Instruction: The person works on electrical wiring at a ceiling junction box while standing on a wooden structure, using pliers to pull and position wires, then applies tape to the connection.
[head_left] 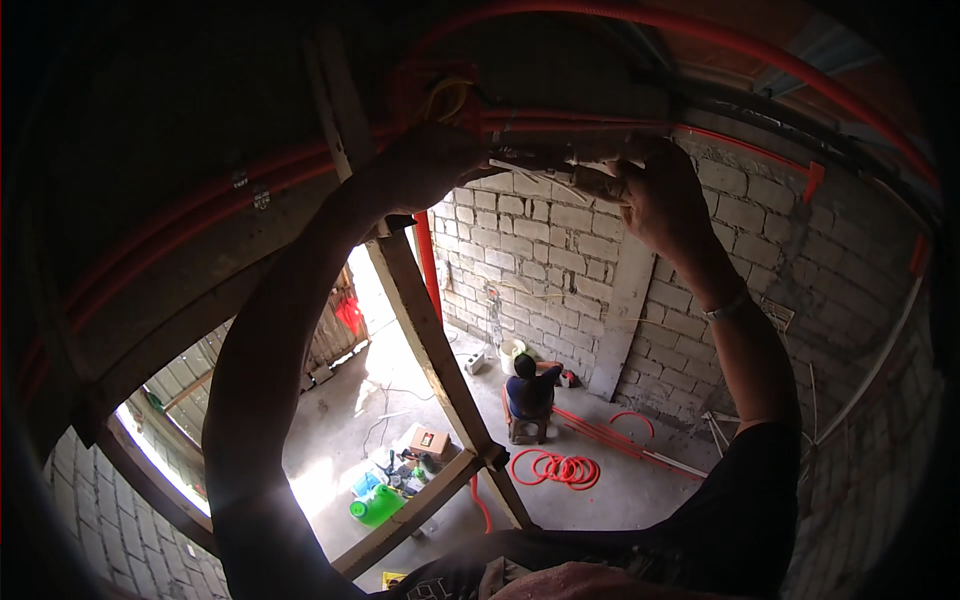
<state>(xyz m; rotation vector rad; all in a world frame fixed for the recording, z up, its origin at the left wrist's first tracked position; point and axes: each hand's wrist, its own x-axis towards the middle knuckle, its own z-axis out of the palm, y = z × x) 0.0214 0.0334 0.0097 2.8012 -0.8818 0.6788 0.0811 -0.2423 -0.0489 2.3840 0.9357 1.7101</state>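
Both my arms are raised overhead. My left hand, dark in shadow, is closed just below an orange junction box with yellow wires coming out of it; what its fingers hold is hidden. My right hand is closed round one end of a dark, narrow tool-like object, whose kind I cannot make out. That object reaches across toward my left hand. Just above it, orange conduit pipes run along the dark beam.
A wooden post and brace stand close below me. Far down on the floor, a person sits on a stool near a pale bucket. Orange coiled tubing, a cardboard box and a green container lie there.
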